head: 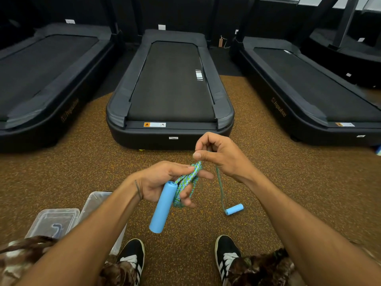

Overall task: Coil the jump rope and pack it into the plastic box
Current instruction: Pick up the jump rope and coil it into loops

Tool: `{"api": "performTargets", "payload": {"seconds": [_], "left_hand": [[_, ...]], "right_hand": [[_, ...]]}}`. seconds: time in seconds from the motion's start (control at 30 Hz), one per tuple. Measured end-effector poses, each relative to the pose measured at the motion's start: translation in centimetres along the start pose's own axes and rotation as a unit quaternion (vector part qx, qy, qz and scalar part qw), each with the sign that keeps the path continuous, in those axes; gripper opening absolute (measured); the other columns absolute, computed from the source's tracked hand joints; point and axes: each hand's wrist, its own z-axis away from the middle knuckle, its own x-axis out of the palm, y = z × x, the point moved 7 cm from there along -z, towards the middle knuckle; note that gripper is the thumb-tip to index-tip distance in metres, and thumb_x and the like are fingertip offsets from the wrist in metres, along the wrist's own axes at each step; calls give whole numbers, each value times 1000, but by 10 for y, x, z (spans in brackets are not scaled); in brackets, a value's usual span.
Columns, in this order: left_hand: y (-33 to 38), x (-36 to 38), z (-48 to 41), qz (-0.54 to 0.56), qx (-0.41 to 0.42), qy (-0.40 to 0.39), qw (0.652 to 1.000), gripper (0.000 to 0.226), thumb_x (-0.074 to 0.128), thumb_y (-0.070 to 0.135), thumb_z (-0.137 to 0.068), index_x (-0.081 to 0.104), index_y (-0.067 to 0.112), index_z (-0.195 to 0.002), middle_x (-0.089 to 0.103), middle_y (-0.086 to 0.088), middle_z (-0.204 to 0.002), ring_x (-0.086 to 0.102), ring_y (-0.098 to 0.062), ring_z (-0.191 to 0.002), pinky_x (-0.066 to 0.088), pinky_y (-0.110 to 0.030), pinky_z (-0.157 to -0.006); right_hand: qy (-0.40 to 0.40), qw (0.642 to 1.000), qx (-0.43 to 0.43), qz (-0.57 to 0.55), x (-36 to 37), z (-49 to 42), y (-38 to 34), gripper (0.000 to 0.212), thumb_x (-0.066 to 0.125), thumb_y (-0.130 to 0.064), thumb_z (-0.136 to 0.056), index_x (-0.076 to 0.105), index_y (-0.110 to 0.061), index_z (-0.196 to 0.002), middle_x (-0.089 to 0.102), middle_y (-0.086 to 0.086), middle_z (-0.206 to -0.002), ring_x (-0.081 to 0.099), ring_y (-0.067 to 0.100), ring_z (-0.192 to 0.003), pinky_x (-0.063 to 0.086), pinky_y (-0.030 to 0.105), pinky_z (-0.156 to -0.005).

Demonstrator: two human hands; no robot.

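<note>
The jump rope (186,182) is a blue-green braided cord with two light blue handles. My left hand (162,181) grips several folded loops of it, and one handle (162,207) hangs down from that hand. My right hand (220,155), a little higher and to the right, pinches the cord between thumb and fingers. From it a single strand drops to the second handle (234,209), which dangles above the floor. A clear plastic box (97,203) stands open on the floor at the lower left, partly hidden by my left forearm.
A clear lid (52,222) lies left of the box. Three black treadmills (171,83) stand in a row ahead on the speckled brown floor (288,193). My two black shoes (132,256) are at the bottom.
</note>
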Motion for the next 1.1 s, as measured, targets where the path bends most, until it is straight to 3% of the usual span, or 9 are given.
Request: {"api": "performTargets", "payload": {"seconds": [0.13,0.33,0.5,0.57,0.7,0.83,0.9,1.0,1.1], "left_hand": [[3,0,3,6,15,-42,999,53,48,33,-100,49,3,-143,55,-6,-55,63,-22,-59,34,-61,-109],[4,1,3,62,58,-75,994,51,58,34,-97,54,5,-138,54,-4,-54,64,-21,-60,38,-59,-107],[5,3,1,104,83,-86,987,45,49,31,-101,53,5,-137,56,-5,-56,65,-22,-63,31,-63,-110],[9,6,-1,118,106,-82,984,42,44,31,-102,56,5,-133,57,-5,-57,65,-21,-64,32,-63,-110],[14,4,-5,165,147,-51,974,36,49,33,-99,55,8,-125,55,-3,-56,65,-20,-62,30,-65,-111],[19,2,-5,204,180,-9,962,34,43,33,-99,60,10,-117,53,-1,-56,64,-19,-62,18,-60,-117],[27,2,-4,235,221,19,946,36,40,34,-100,65,12,-114,51,1,-57,64,-18,-62,37,-53,-109],[38,0,-2,258,267,86,925,36,40,35,-100,66,15,-115,49,2,-57,63,-16,-59,56,-36,-76],[44,-6,-1,246,294,150,911,36,39,34,-102,64,16,-121,50,1,-59,62,-18,-62,52,-45,-96]], "right_hand": [[0,999,11,-51,1,1,4,9,76,-16,-86,68,-21,-85,61,0,-80,51,19,-77,44,36,-73],[13,998,41,-55,9,8,13,11,65,-28,-94,69,-25,-84,62,-11,-73,50,6,-68,43,24,-65],[-3,996,50,-76,18,13,12,40,56,-50,-95,68,-12,-88,57,13,-82,47,24,-78,38,41,-72],[-2,994,61,-86,19,15,14,48,52,-47,-98,62,-1,-93,52,13,-81,44,24,-75,38,40,-69],[-8,990,91,-105,22,18,20,21,51,-25,-104,68,-14,-98,57,10,-83,50,16,-69,44,29,-64],[-31,976,127,-172,31,23,26,25,45,-30,-105,71,-27,-107,69,9,-96,63,19,-78,55,30,-64],[-47,966,154,-204,38,26,30,24,45,-27,-106,69,-24,-112,61,14,-92,55,15,-68,48,24,-57],[-43,966,202,-156,43,32,41,19,47,-17,-104,66,-21,-106,67,8,-85,60,11,-60,50,25,-59],[-81,967,225,-88,50,40,47,22,44,-22,-107,66,-22,-101,70,3,-86,63,10,-61,52,28,-61]]}}
